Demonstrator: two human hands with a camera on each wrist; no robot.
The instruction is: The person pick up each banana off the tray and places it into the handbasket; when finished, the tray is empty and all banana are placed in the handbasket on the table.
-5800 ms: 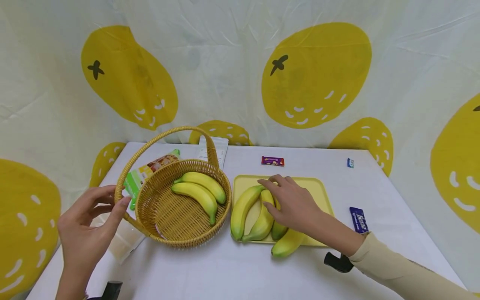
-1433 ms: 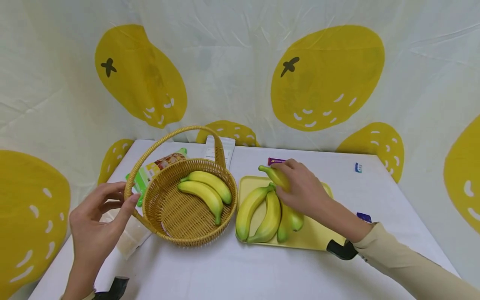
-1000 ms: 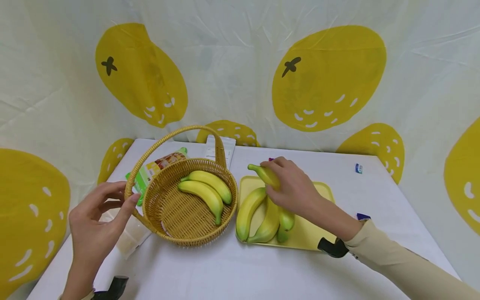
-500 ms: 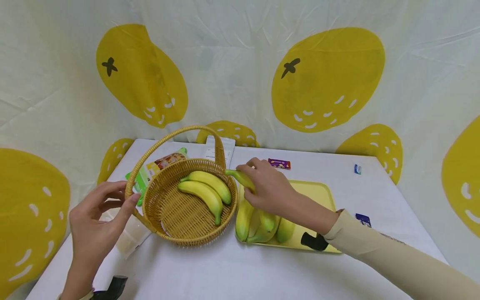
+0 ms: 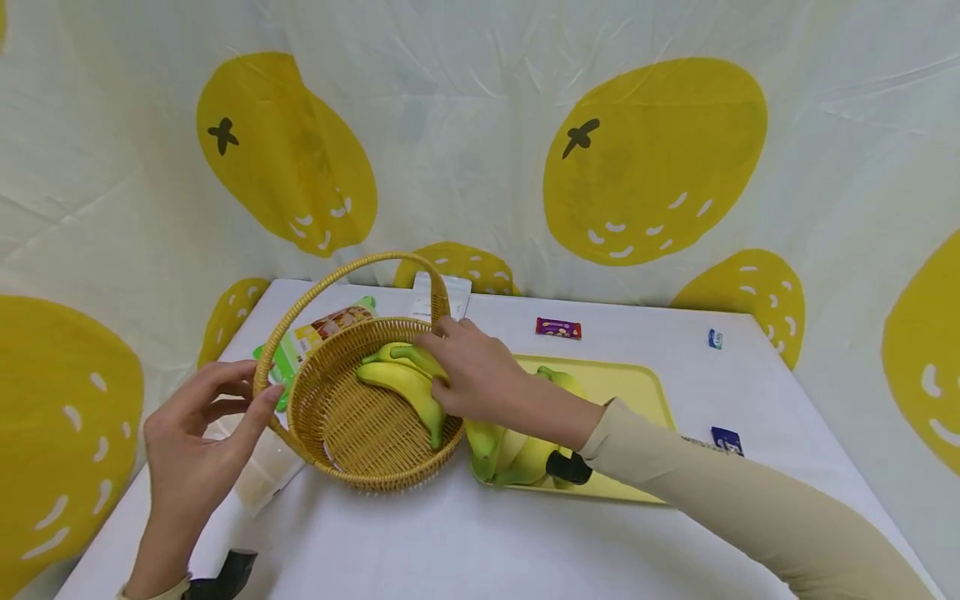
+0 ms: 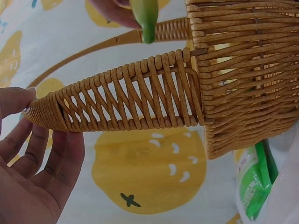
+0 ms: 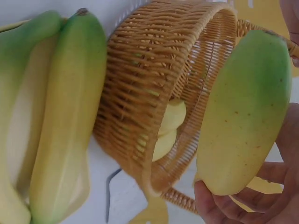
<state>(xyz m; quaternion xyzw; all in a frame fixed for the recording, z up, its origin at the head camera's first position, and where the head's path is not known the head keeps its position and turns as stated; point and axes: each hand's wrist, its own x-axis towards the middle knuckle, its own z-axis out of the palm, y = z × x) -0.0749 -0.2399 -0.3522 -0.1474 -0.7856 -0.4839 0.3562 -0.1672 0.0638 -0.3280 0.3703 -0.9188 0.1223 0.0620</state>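
Observation:
My left hand (image 5: pixel 198 450) pinches the handle of a round wicker basket (image 5: pixel 348 437), which stands on the table. In the left wrist view, the thumb and fingers close about the woven handle (image 6: pixel 117 102). Over the basket's right side, my right hand (image 5: pixel 480 375) holds a banana (image 7: pixel 243 112) by its upper part, its stem end pointing left. The right wrist view shows it apart from the basket wall. Two bananas (image 5: pixel 397 387) lie inside the basket. To its right, a yellow tray (image 5: pixel 633 400) bears several more bananas (image 5: pixel 528 467), partly hidden by my right forearm.
Behind the basket are a green snack bag (image 5: pixel 288 362) and a white pouch (image 5: pixel 442 292). A pale packet (image 5: pixel 262 475) lies at its left. A purple-red wrapped bar (image 5: pixel 558 328), a small blue packet (image 5: pixel 716 338) and a dark blue packet (image 5: pixel 726 439) lie around the tray.
My right hand has taken a banana from the tray and carried it left until it hangs over the basket. The left hand stays at the handle.

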